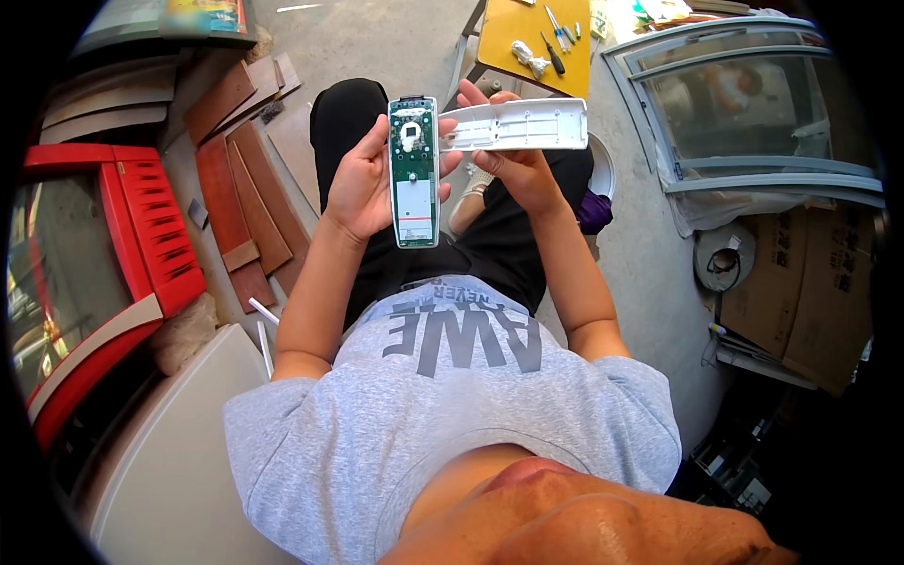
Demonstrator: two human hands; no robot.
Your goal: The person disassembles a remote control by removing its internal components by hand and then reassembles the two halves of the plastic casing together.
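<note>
Upright in my left hand is one half of a slim handheld device, its green circuit board facing up. The board carries a dark square part ringed in white near the top and a white label over its lower part. My left fingertips show past its right edge. Sideways in my right hand lies a white plastic shell, its ribbed inside facing up. The shell's left end meets or overlaps the board half's right edge; I cannot tell whether they touch. Both hands are closed around their pieces, above my lap.
A yellow stool ahead holds a screwdriver, other small tools and a crumpled white wad. Wooden boards and a red-framed panel are at left. Right stand a grey-framed glass panel and cardboard.
</note>
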